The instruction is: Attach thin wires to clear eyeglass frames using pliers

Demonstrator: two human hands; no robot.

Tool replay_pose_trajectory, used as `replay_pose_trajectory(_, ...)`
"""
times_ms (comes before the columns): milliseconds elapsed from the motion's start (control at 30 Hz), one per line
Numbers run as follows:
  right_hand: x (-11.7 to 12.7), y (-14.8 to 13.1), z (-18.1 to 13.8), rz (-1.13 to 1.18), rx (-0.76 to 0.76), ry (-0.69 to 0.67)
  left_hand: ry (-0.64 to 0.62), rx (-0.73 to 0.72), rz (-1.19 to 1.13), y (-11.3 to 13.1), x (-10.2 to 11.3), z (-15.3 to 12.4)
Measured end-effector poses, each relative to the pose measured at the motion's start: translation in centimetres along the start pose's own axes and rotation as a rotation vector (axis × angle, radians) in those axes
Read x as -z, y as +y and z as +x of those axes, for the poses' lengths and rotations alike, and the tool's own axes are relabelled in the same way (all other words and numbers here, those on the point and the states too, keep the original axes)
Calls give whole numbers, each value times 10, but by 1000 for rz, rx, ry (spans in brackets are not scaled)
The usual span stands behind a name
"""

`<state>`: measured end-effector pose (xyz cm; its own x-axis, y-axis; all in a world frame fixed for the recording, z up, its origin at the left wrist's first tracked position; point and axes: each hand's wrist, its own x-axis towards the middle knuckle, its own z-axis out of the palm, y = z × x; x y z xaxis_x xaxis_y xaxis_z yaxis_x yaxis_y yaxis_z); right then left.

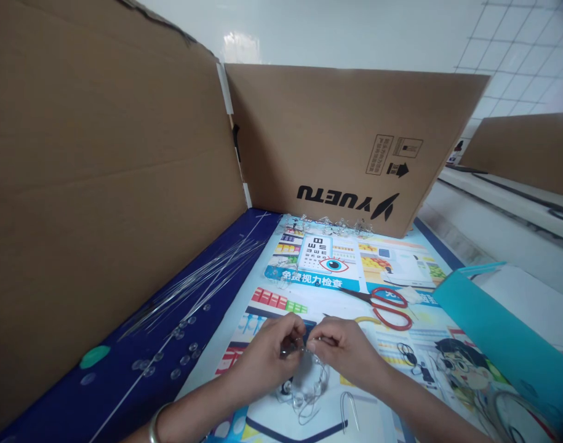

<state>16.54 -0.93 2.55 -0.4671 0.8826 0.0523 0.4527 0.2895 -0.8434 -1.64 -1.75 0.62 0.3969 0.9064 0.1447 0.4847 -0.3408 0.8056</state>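
My left hand (279, 349) is closed, its fingertips pinching a wire loop strung with clear beads (319, 386). Close beside it, my right hand (343, 346) also pinches the top of the same beaded wire loop. The ring of wire hangs below both hands against the printed sheet, with a loose tangle of thin wire at its bottom. Fingers cover the spot where the wire is gripped. A U-shaped bent wire (349, 406) lies just below my right hand. Behind that hand shows a yellow handle (367, 319), the rest of its tool largely hidden.
Red-handled scissors (391, 299) lie beyond my hands. Straight wires (195, 280), loose clear beads (185, 360) and a green piece (95, 357) are at left. Several wire-and-bead pieces (327, 223) line the back cardboard panel (318, 135). A teal folder or box (493, 329) and coiled wire (516, 409) sit right.
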Motion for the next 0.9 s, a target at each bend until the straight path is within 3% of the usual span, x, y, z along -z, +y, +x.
replay_pose_trajectory(533, -7, -1, 4, -73, -14, 68, -11, -14, -114, -2, -5, 1)
replay_pose_trajectory(900, -14, -1, 6, -97, -16, 63, 11, -5, -60, 1, -5, 1)
